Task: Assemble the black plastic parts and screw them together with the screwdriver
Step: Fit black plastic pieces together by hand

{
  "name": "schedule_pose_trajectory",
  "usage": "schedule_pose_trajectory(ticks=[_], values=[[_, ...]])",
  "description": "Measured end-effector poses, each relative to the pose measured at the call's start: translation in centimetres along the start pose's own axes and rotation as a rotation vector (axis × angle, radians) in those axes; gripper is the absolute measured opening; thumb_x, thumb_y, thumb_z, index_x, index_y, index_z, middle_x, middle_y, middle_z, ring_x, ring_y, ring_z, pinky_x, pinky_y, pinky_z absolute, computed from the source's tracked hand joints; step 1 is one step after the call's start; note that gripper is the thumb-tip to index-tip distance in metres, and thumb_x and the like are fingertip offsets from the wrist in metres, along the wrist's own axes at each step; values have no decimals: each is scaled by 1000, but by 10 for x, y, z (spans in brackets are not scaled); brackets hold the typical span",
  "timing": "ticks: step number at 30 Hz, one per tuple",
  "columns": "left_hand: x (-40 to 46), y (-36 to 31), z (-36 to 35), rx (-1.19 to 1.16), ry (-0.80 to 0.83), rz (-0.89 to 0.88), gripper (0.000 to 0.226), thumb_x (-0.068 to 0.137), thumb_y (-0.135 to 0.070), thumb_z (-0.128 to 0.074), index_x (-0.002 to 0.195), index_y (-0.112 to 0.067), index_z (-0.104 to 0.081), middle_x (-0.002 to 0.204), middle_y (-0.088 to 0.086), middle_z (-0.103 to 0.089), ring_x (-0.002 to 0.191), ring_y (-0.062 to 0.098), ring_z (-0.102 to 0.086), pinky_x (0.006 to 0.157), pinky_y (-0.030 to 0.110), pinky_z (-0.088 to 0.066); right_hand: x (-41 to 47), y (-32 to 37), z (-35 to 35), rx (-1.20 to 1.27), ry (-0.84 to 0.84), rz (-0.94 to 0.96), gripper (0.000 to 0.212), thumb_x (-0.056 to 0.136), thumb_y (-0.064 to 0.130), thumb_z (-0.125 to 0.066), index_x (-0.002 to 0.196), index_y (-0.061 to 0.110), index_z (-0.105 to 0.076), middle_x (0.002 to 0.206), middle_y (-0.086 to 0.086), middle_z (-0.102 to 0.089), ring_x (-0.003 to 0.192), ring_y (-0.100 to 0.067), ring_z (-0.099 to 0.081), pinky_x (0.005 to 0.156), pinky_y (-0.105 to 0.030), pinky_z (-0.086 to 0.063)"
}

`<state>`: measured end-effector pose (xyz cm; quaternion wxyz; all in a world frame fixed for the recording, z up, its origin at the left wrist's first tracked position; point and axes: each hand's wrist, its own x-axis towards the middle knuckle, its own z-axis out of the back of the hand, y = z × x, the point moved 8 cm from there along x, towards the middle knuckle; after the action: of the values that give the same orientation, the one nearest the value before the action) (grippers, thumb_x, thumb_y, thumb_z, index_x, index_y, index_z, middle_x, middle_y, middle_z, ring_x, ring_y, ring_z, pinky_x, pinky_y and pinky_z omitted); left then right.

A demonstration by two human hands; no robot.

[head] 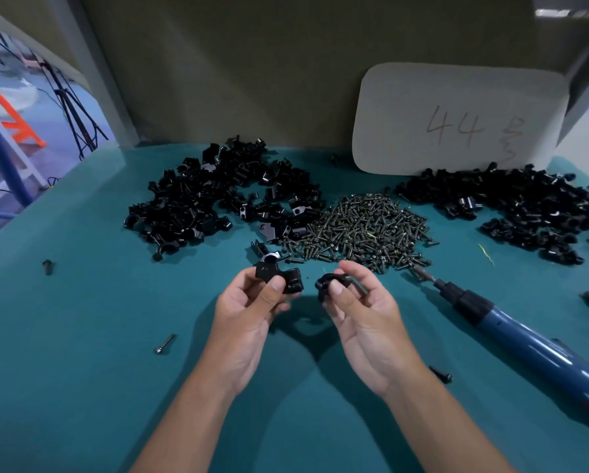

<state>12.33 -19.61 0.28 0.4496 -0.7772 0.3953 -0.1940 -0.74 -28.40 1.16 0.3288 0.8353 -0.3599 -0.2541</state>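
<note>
My left hand point(248, 312) pinches a black plastic part point(279, 273) between thumb and fingers, just above the green table point(81, 336). My right hand point(361, 308) pinches a second, curved black plastic part point(330, 281) a short gap to the right of the first. The two parts are apart, not joined. A blue electric screwdriver point(511, 332) lies on the table to the right of my right hand, its bit pointing at the heap of dark screws point(365, 227). Neither hand touches it.
A heap of black plastic parts point(225, 196) lies behind my hands at the left, another heap point(511, 209) at the right. Loose screws point(165, 344) lie at the left and by my right wrist point(441, 373). A white card point(457, 121) marked 44 leans on the back wall.
</note>
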Motion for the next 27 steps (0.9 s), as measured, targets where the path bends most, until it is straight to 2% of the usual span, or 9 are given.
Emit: schedule_pose_trajectory(ticks=[3, 5, 10, 13, 15, 18, 23, 25, 27], values=[[0, -1, -3, 5, 41, -8, 42, 61, -49, -94, 91, -27, -76, 100, 5, -75, 85, 17, -72, 73, 23, -56, -1, -5, 3, 2, -13, -20, 41, 64, 14, -80, 102, 10, -65, 81, -6, -65, 66, -11, -63, 60, -22, -55], [1, -1, -3, 21, 34, -9, 41, 62, -48, -93, 92, -26, -75, 98, 5, -75, 84, 17, -71, 74, 24, -56, -2, -7, 2, 5, -1, -30, 37, 63, 18, -82, 96, 12, -68, 78, -5, -61, 63, -11, -58, 56, -22, -53], [1, 1, 0, 38, 14, -4, 33, 75, -34, -82, 99, -17, -67, 100, 8, -73, 85, 18, -69, 76, 27, -53, -3, -8, -3, 51, 48, -87, 29, 76, 19, -71, 102, 11, -60, 79, -5, -70, 75, -17, -73, 55, -23, -57], [0, 0, -2, 43, 18, -6, 31, 78, -31, -83, 98, -14, -67, 94, 6, -71, 79, 15, -66, 73, 26, -52, -1, -6, 3, -3, 17, -96, 26, 74, 22, -74, 95, 15, -59, 78, 0, -62, 61, -10, -62, 41, -18, -40], [-1, 0, -3, 48, 19, -4, 40, 75, -34, -86, 102, -12, -67, 92, 5, -70, 75, 13, -63, 70, 25, -50, 2, -4, 7, -49, -2, -83, 21, 77, 27, -73, 87, 15, -58, 79, 2, -57, 55, -6, -47, 41, -17, -32], [-1, 1, -4, 56, 37, -2, 33, 82, -27, -80, 108, -11, -67, 90, 3, -70, 71, 11, -60, 68, 25, -49, 6, -2, 11, -89, -2, -77, 17, 80, 35, -70, 80, 19, -63, 79, 7, -60, 55, -4, -42, 42, -17, -31], [-1, 1, -8, 51, 52, 6, 34, 76, -23, -83, 108, -21, -73, 90, 2, -72, 76, 15, -68, 70, 22, -55, 9, -5, 9, -10, 33, -123, 26, 89, 43, -59, 88, 18, -51, 73, 7, -51, 55, -6, -26, 44, -17, -25], [-1, 1, -8, 60, 56, 13, 29, 75, -16, -82, 101, -26, -76, 92, 1, -73, 83, 16, -70, 70, 22, -55, 10, -8, 9, 16, 37, -147, 29, 87, 45, -60, 87, 18, -49, 72, 7, -49, 55, -6, -28, 46, -18, -24], [0, 3, -7, 91, 54, 22, 33, 73, -6, -85, 97, -27, -77, 93, 0, -73, 87, 15, -70, 71, 21, -55, 9, -11, 8, 35, 48, -176, 31, 87, 47, -61, 85, 18, -51, 73, 6, -49, 56, -7, -35, 46, -18, -28]])
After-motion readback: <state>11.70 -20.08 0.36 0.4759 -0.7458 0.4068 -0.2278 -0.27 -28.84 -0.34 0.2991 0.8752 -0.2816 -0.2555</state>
